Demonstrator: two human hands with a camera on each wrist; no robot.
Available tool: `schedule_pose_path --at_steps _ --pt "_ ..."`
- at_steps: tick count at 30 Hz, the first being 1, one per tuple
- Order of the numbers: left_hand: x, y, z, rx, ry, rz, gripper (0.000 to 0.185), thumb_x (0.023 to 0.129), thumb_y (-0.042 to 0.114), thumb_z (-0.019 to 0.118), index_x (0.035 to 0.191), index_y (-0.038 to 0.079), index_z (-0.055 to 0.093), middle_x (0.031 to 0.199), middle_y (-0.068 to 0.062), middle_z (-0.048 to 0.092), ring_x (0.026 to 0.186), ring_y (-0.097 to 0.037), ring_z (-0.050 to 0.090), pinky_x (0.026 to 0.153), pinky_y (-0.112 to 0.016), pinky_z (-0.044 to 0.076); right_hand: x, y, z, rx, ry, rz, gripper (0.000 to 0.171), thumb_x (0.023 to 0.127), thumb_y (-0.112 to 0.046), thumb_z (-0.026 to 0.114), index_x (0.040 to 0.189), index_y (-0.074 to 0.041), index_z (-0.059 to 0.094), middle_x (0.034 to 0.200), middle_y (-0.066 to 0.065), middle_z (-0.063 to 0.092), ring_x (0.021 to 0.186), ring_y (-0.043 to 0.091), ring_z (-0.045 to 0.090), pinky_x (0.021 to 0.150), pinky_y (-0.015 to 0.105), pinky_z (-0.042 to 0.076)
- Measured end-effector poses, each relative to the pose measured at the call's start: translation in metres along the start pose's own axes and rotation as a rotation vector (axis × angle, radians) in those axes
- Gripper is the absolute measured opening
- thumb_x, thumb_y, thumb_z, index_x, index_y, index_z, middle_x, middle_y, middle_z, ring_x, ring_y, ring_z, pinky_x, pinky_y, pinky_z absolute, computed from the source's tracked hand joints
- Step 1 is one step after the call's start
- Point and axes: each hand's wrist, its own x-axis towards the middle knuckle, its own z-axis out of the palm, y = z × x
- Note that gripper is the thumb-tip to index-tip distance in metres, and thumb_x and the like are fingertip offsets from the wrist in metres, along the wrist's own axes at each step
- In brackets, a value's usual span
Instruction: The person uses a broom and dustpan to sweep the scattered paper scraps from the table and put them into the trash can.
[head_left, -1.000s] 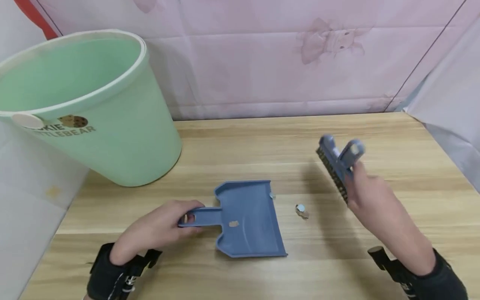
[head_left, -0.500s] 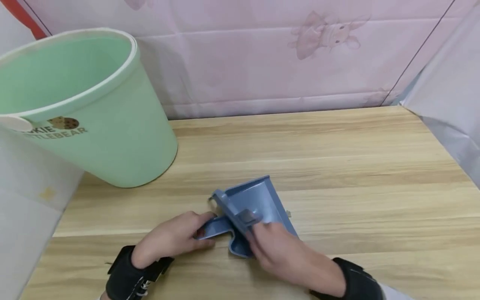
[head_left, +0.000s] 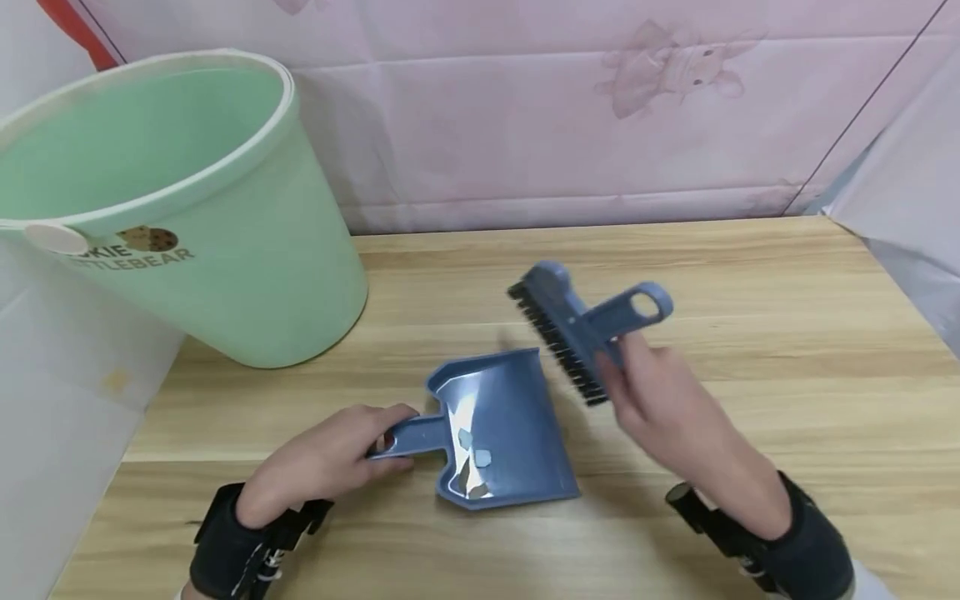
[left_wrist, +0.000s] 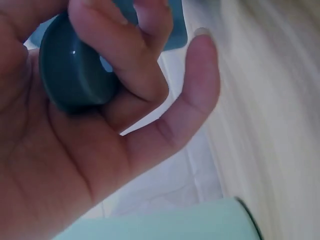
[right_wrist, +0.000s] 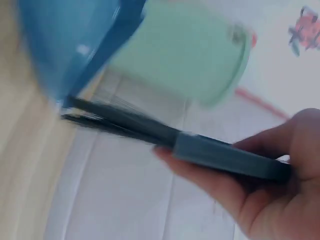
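My left hand grips the handle of a blue dustpan on the wooden table; in the left wrist view its fingers curl round the dark handle end. Several small scraps, pale blue and brownish, lie in the pan near its handle side. My right hand holds a small blue hand brush above the table, just right of the pan's open edge. Its black bristles face the pan. In the right wrist view fingers and thumb pinch the brush body, and the bristles are blurred.
A large light green bucket stands at the back left of the wooden table, its inside bottom hidden. Behind the table hangs a pink printed cloth. White sheeting borders the right side.
The right hand swept the brush left over the dustpan, then lifted it back right and up. Scraps from the table now lie in the pan. The left hand keeps its grip.
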Motion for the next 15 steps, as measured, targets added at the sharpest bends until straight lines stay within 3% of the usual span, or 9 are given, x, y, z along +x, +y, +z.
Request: schedule_pose_path --at_steps 3,7,10,13,15 --pt "-0.003 0.0 -0.004 -0.007 0.013 0.008 0.028 0.09 0.018 0.069 0.116 0.012 0.059 0.08 0.008 0.054 0.066 -0.004 0.048 0.06 -0.023 0.042 0.003 0.013 -0.006 -0.114 -0.1 0.084 0.045 0.094 0.008 0.045 0.136 -0.001 0.031 0.057 -0.003 0.045 0.04 0.003 0.036 0.035 0.021 0.032" --pt "-0.003 0.0 -0.005 -0.01 0.008 -0.013 0.029 0.09 0.019 0.069 0.116 0.012 0.059 0.079 0.008 0.054 0.066 -0.005 0.048 0.059 -0.023 0.042 0.006 0.019 0.003 -0.107 -0.293 0.133 0.038 0.09 0.006 0.049 0.126 0.005 0.037 0.059 0.0 0.047 0.042 0.007 0.04 0.037 0.021 0.034" --pt "-0.001 0.001 -0.004 -0.016 -0.004 -0.024 0.03 0.091 0.021 0.069 0.117 0.01 0.059 0.077 0.008 0.052 0.065 -0.005 0.047 0.058 -0.022 0.04 0.007 0.015 0.011 0.004 -0.367 0.164 0.046 0.092 0.002 0.05 0.135 0.002 0.034 0.061 0.0 0.047 0.043 0.006 0.04 0.038 0.021 0.035" --pt "0.001 0.002 -0.003 -0.031 -0.017 -0.023 0.031 0.092 0.023 0.068 0.117 0.009 0.059 0.075 0.007 0.05 0.064 -0.004 0.046 0.057 -0.022 0.039 0.007 0.011 0.016 0.132 -0.369 0.193 0.048 0.097 -0.002 0.047 0.142 -0.004 0.031 0.064 0.0 0.047 0.045 0.006 0.041 0.04 0.023 0.037" --pt "0.002 0.003 -0.003 -0.041 -0.021 -0.025 0.031 0.092 0.024 0.068 0.117 0.009 0.059 0.075 0.007 0.05 0.064 -0.005 0.046 0.057 -0.022 0.039 0.006 0.01 0.015 0.242 -0.339 0.19 0.046 0.099 -0.004 0.046 0.143 -0.007 0.032 0.077 0.005 0.059 0.059 0.009 0.056 0.05 0.027 0.047"
